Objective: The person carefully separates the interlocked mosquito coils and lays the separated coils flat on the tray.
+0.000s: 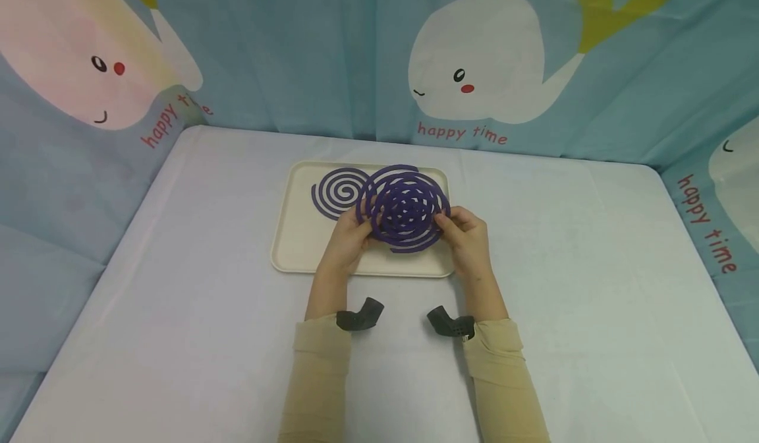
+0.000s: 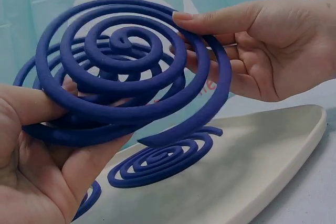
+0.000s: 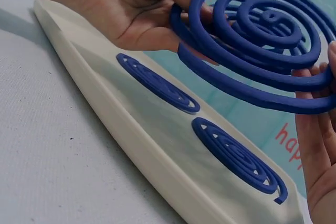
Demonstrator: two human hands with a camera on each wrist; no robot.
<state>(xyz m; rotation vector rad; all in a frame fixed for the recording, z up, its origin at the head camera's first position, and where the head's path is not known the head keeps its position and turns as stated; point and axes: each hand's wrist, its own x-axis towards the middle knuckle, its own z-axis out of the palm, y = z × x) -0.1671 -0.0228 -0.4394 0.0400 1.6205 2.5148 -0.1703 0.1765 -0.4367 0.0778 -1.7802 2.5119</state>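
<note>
Two dark blue mosquito coils are held up together above a cream tray (image 1: 356, 274), overlapping one over the other. My left hand (image 1: 346, 238) pinches the left edge of the lower coil (image 2: 68, 137), its thumb lying on top. At the right edge, my right hand (image 1: 471, 238) grips the upper coil (image 2: 123, 67) between thumb and fingers. The coils tilt a little and their loops cross, so the lower one is partly hidden. On the tray, one flat coil (image 3: 157, 83) lies at the left and another coil (image 3: 236, 156) lies further right, mostly covered from above by the held pair.
The tray stands on a white-covered table (image 1: 190, 298). Blue whale-print cloth (image 1: 320, 54) hangs behind and at both sides. A black wrist device (image 1: 362, 314) is on the left sleeve, and another black wrist device (image 1: 450, 324) on the right.
</note>
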